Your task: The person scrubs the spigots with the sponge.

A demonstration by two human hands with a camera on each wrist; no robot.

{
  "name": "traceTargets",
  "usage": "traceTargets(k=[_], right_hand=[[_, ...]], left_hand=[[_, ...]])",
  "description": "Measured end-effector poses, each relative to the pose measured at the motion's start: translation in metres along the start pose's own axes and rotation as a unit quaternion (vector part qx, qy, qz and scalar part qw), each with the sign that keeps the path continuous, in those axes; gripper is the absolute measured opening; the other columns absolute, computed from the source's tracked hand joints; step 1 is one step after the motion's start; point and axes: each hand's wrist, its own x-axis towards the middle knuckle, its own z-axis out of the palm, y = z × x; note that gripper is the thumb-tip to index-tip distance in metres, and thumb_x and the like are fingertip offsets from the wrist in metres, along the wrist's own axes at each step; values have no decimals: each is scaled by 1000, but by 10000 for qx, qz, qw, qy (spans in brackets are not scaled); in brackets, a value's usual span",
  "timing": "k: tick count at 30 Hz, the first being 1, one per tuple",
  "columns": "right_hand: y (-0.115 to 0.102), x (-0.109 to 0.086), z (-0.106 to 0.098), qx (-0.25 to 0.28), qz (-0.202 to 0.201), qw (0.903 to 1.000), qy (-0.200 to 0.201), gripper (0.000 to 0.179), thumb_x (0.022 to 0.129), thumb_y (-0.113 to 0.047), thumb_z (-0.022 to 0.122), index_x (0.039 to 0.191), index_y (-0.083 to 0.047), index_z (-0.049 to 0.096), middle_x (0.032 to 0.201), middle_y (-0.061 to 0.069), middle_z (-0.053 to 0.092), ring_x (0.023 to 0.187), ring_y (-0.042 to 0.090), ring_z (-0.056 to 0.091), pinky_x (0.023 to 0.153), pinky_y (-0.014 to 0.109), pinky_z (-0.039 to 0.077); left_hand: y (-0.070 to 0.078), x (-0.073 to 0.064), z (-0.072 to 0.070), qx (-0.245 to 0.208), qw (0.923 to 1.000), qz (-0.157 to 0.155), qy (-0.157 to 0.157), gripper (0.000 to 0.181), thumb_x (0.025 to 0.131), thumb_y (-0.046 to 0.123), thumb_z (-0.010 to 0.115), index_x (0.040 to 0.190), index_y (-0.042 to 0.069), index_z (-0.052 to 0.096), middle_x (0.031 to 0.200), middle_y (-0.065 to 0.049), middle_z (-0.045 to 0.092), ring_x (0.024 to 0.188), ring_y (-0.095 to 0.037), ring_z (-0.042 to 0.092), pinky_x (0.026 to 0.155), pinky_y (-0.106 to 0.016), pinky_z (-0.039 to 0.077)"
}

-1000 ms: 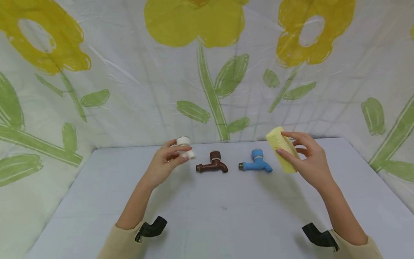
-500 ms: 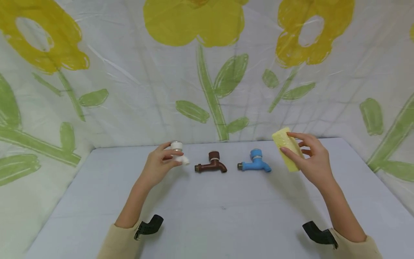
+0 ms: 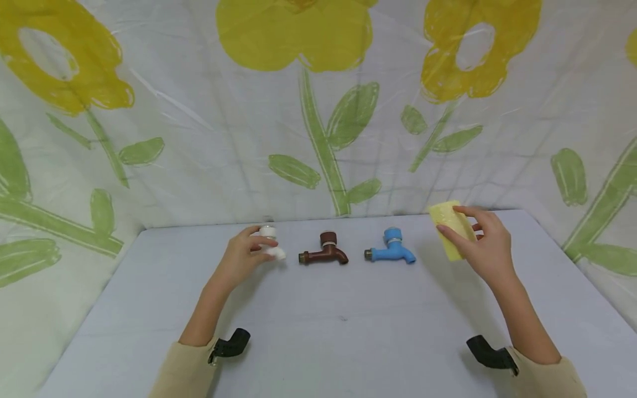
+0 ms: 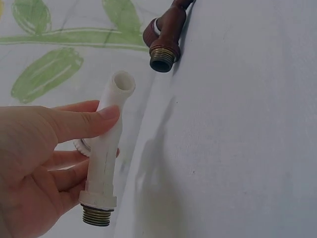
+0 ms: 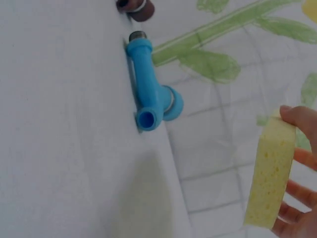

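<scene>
My left hand (image 3: 240, 258) grips a white tap (image 4: 103, 163) between thumb and fingers, left of a brown tap (image 3: 325, 250). In the left wrist view, the white tap's brass thread points down and its spout opening faces up; the fingers partly cover its knob. My right hand (image 3: 485, 243) pinches a yellow sponge (image 5: 272, 173) between thumb and fingers, above the table on the right. A blue tap (image 3: 391, 247) lies between the brown tap and the sponge, apart from both hands.
A white-covered table (image 3: 318, 342) lies under everything. Behind it hangs a white sheet (image 3: 214, 143) painted with yellow flowers and green leaves. Black curved pieces (image 3: 231, 343) are attached at both cuffs.
My left hand has moved left and lower with the white tap. My right hand has shifted slightly right with the sponge. The brown and blue taps have stayed in place.
</scene>
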Motion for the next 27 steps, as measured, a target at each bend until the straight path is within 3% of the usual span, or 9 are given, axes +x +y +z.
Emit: traceTargets(k=[4, 12, 18, 27], right_hand=[[8, 1, 2, -256, 258, 9990, -274, 58, 95, -31, 80, 142, 0, 63, 138, 29, 57, 106, 43, 53, 73, 35, 44], [23, 3, 9, -605, 517, 9955, -508, 64, 95, -32, 81, 143, 3, 60, 138, 32, 55, 109, 46, 52, 79, 46, 45], [34, 3, 16, -748, 566, 9943, -507, 64, 93, -31, 83, 141, 5, 60, 136, 36, 53, 123, 53, 49, 91, 64, 46], [46, 3, 22, -1149, 771, 9881, -675, 69, 93, -37, 81, 141, 7, 57, 133, 43, 51, 121, 57, 49, 87, 65, 46]], left_hand=[[-4, -1, 0, 106, 9999, -38, 2, 22, 90, 1, 82, 111, -4, 78, 149, -37, 49, 113, -51, 69, 96, -56, 59], [-11, -1, 0, 366, 9993, -37, -24, 22, 89, 3, 83, 110, -3, 80, 144, -38, 53, 103, -45, 70, 87, -54, 61], [-14, 0, 1, 436, 9990, -77, -33, 23, 88, 3, 84, 110, -3, 79, 142, -41, 53, 98, -43, 70, 84, -53, 61], [-19, 1, 2, 458, 9989, 130, 24, 33, 83, 1, 88, 114, -4, 78, 130, -34, 63, 89, -36, 69, 80, -49, 60]])
